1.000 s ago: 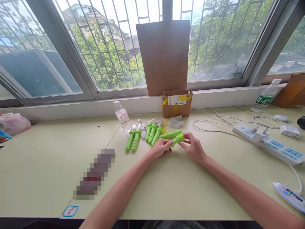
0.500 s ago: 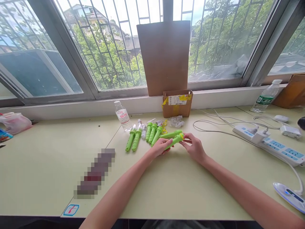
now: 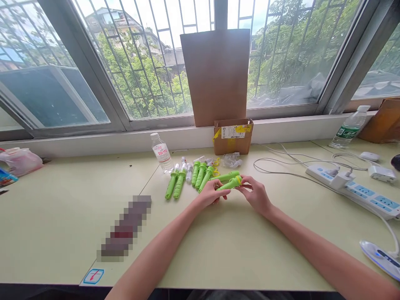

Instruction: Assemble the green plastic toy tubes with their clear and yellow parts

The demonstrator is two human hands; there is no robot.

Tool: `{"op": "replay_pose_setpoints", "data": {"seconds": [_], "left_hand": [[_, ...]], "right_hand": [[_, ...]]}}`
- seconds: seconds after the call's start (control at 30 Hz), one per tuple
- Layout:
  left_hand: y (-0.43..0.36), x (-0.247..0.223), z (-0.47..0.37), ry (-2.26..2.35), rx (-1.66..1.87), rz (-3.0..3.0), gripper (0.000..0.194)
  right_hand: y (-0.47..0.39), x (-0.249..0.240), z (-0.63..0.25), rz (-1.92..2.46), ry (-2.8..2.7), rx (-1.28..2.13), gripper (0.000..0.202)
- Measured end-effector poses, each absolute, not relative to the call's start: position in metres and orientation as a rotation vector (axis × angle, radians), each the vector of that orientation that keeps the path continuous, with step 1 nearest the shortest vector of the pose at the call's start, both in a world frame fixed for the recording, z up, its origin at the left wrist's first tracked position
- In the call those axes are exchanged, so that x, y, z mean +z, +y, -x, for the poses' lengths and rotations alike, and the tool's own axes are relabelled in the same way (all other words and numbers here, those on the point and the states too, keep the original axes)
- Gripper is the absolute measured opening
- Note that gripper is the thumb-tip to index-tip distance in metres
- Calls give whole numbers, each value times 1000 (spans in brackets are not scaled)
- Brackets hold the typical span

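**Both hands on one green plastic tube**

At the far left a pink bag [image 3: 19,161] lies by the window. Right of it stands a water bottle [image 3: 161,152], then a row of green tubes [image 3: 187,177] on the table [image 3: 62,208]. The left hand [image 3: 211,193] is clamped around the barrel of the held green tube [image 3: 229,184], just above the table's middle; the right hand [image 3: 256,195] pinches its yellow-tipped end. It looks light, stiff and smooth, best gripped along the barrel. Far right lies a power strip [image 3: 356,189].
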State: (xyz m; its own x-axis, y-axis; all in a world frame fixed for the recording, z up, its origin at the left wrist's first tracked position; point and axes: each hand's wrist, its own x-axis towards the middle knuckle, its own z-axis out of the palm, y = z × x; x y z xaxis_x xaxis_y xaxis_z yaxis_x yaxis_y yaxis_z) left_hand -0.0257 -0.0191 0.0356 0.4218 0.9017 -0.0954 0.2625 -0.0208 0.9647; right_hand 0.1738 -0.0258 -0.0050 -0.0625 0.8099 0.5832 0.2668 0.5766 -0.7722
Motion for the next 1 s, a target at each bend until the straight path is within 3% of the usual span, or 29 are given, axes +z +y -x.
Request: {"op": "replay_pose_setpoints", "data": {"seconds": [0.33,0.87,1.0], "left_hand": [[-15,29,27,1047,704,-1532,39],[-18,32,24,1147,693,-1615,45],[-19,32,24,1142,701,-1618,39]], "right_hand": [[-24,-4,-175,949,-1653,557,28],[-27,-3,-174,964,-1609,549,22],[-28,-4,-173,959,-1610,539,22]]}}
